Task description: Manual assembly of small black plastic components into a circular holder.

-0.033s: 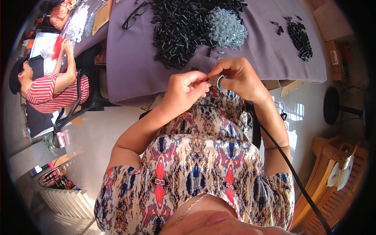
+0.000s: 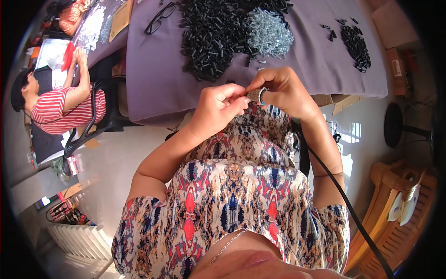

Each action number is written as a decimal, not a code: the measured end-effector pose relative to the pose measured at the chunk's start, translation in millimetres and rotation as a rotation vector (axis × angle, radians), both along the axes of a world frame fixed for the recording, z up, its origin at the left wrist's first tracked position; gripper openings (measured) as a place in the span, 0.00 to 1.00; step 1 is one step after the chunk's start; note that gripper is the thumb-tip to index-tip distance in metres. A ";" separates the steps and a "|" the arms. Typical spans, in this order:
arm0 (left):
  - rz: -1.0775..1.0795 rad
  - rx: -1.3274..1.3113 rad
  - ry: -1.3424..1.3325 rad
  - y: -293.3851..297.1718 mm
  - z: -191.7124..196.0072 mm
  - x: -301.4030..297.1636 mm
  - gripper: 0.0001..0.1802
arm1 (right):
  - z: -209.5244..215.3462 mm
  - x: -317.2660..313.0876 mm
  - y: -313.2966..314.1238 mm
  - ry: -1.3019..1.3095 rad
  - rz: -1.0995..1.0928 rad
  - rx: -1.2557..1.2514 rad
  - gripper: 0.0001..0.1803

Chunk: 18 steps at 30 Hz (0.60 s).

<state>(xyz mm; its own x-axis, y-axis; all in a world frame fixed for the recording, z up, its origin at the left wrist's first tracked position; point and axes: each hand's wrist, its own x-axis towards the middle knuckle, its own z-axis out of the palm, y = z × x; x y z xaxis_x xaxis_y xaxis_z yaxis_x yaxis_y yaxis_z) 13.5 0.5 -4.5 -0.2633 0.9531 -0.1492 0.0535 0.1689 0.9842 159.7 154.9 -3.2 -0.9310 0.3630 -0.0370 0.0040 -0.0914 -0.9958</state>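
My left hand (image 2: pixel 214 110) and my right hand (image 2: pixel 287 95) meet at the fingertips above my lap, by the table's near edge. Both are closed in a pinch. Whatever sits between the fingertips is too small and hidden to make out. A greyish, textured band with a light rim and a bit of blue (image 2: pixel 256 96) is at the fingers of my right hand. Just beyond lies a large heap of small black tube-shaped pieces (image 2: pixel 204 44). A mound of small clear pieces (image 2: pixel 269 33) rests against its right side.
A purple cloth (image 2: pixel 155 83) covers the table. Black glasses (image 2: pixel 160 18) lie at its far left, and a smaller group of black pieces (image 2: pixel 357 49) at its right. A person in red-and-white stripes (image 2: pixel 65 109) works at the left. A black cable (image 2: pixel 339 190) runs along my right side.
My right hand has shifted very slightly at the fingertips. My left hand and the heaps look the same.
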 end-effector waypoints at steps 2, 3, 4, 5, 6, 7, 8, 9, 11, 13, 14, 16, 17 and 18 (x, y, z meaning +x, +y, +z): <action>-0.027 -0.032 -0.083 2.0 -0.4 -2.9 0.09 | -2.3 -0.9 7.4 0.006 0.102 -0.198 0.13; -0.028 -0.032 -0.082 2.7 -1.3 -4.5 0.09 | -1.5 -1.7 6.7 0.007 0.101 -0.198 0.13; -0.012 -0.041 -0.171 2.7 -2.6 -5.0 0.09 | -0.1 -2.0 5.0 0.002 0.077 -0.195 0.14; 0.006 -0.049 -0.260 3.0 -3.4 -5.6 0.09 | 0.7 -1.8 3.4 -0.004 0.053 -0.192 0.16; 0.007 -0.050 -0.260 4.1 -3.5 -6.6 0.09 | 0.1 -0.8 2.4 -0.004 0.054 -0.193 0.16; 0.031 -0.060 -0.316 5.8 -3.1 -8.5 0.09 | -1.0 -0.1 1.6 0.013 0.020 -0.140 0.18; 0.055 -0.070 -0.371 6.8 -2.3 -9.9 0.09 | -2.0 0.5 0.4 0.031 -0.014 -0.088 0.21; 0.057 -0.069 -0.369 7.2 -1.2 -10.8 0.09 | -2.8 1.7 -2.2 0.033 -0.011 -0.087 0.21; 0.098 -0.097 -0.511 7.3 1.4 -12.6 0.07 | -3.9 4.4 -8.6 0.194 -0.035 -0.059 0.27; 0.117 -0.112 -0.578 6.8 3.5 -12.9 0.06 | 0.1 4.5 -10.0 0.196 -0.037 0.083 0.29; 0.115 -0.120 -0.609 5.8 4.6 -12.2 0.06 | 2.0 4.4 -11.1 0.192 -0.041 0.225 0.31; 0.111 -0.128 -0.637 4.9 7.3 -10.2 0.05 | 3.3 0.8 -16.9 0.156 -0.070 0.242 0.33; 0.130 -0.133 -0.653 5.1 9.3 -8.7 0.05 | 2.9 -1.1 -19.1 0.183 -0.121 0.313 0.31; 0.150 -0.137 -0.669 5.6 10.4 -8.1 0.05 | 2.8 -2.4 -21.1 0.209 -0.172 0.385 0.30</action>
<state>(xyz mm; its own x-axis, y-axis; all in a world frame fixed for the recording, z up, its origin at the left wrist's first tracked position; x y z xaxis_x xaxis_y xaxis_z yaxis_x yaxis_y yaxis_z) 5.4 6.1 5.9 -0.1998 0.8747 -0.4417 -0.5903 0.2523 0.7667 157.2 133.8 -0.3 -0.8292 0.4635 0.3123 -0.1829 0.3030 -0.9353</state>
